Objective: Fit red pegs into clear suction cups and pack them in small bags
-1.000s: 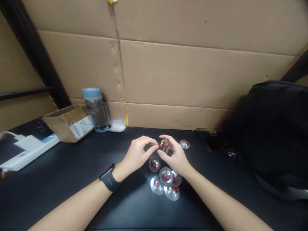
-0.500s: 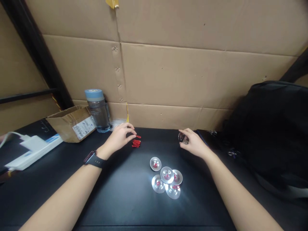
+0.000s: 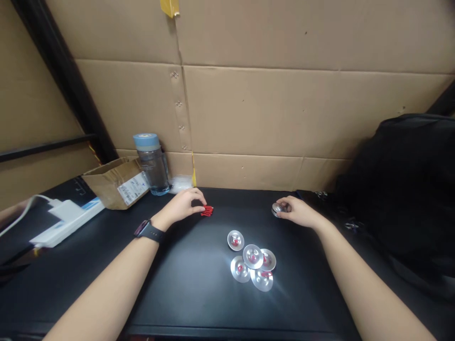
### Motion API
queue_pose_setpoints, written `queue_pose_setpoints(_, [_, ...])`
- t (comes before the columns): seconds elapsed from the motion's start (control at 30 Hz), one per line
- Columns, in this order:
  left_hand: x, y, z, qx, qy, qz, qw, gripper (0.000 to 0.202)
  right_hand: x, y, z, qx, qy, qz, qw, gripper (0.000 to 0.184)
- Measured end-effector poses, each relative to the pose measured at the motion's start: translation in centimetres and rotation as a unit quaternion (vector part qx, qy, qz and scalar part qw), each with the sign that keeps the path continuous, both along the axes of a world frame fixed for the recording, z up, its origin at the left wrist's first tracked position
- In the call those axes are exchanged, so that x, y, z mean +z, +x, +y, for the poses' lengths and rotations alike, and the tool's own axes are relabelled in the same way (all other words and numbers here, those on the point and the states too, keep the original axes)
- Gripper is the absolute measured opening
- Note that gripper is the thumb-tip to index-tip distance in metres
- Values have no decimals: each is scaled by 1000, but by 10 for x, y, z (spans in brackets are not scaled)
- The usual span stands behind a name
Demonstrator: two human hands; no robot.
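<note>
My left hand rests on the black table, fingers curled and pinching at a small pile of red pieces. A black watch sits on that wrist. My right hand lies further right with its fingers closed on a silver metal disc against the tabletop. Between and nearer to me, several shiny silver discs with red centres lie in an overlapping cluster, untouched by either hand.
A clear bottle with a blue lid and an open cardboard box stand at the back left, beside a white power strip. A large black bag fills the right side. Cardboard sheets wall off the back.
My hands were together above the disc cluster one second ago. They have moved apart: the left to the red pieces, the right to a single disc at the back right.
</note>
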State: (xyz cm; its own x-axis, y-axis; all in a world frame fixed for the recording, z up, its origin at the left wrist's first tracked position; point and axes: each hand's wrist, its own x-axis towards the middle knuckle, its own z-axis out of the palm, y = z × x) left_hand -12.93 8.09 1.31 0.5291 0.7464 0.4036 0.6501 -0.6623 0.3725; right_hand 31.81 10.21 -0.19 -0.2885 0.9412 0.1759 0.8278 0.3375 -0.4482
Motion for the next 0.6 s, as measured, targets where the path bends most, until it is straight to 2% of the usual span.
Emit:
queue_pose_setpoints(0.13, [12,21,-16,-22,20,5,1000,20,-9,5,5,2,-17,15,1000,39])
queue_pose_setpoints(0.27, [18,63,-47,-116,3,69,991,15,-9,6,5,14,-22,3,1000,43])
queue_pose_setpoints(0.4, [9,90,-66,-141,-9,114,983,17,-6,4,2,17,-16,-44,999,40])
queue_pose_setpoints(0.53, [-1,96,-65,-134,3,115,984,21,-3,-1,-5,10,22,-73,997,59])
queue_pose_setpoints(0.6, [-3,96,-63,-136,-5,104,985,20,0,-7,-10,16,40,-70,997,61])
